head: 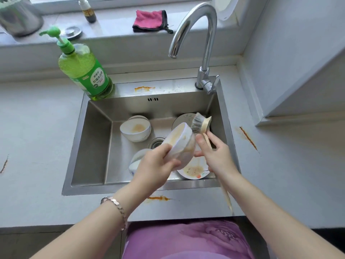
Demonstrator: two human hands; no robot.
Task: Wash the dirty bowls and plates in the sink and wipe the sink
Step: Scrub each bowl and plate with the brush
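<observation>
Bowl (180, 144) held over the sink (93, 144), brush (199, 122) against its outer wall
The left hand (160, 163) grips the tilted, food-stained bowl, thumb on the rim and fingers curled under the outside. The right hand (214, 153) is closed around the brush handle, and the bristles meet the bowl's upper outer side. Below, a dirty plate (194, 171) lies on the sink floor. A second stained bowl (135, 130) sits toward the back left. A green soap bottle (84, 71) stands on the sink's rear left corner

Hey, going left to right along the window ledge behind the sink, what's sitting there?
Metal container → round metal plug → small dark bottle → pink cloth.
</observation>
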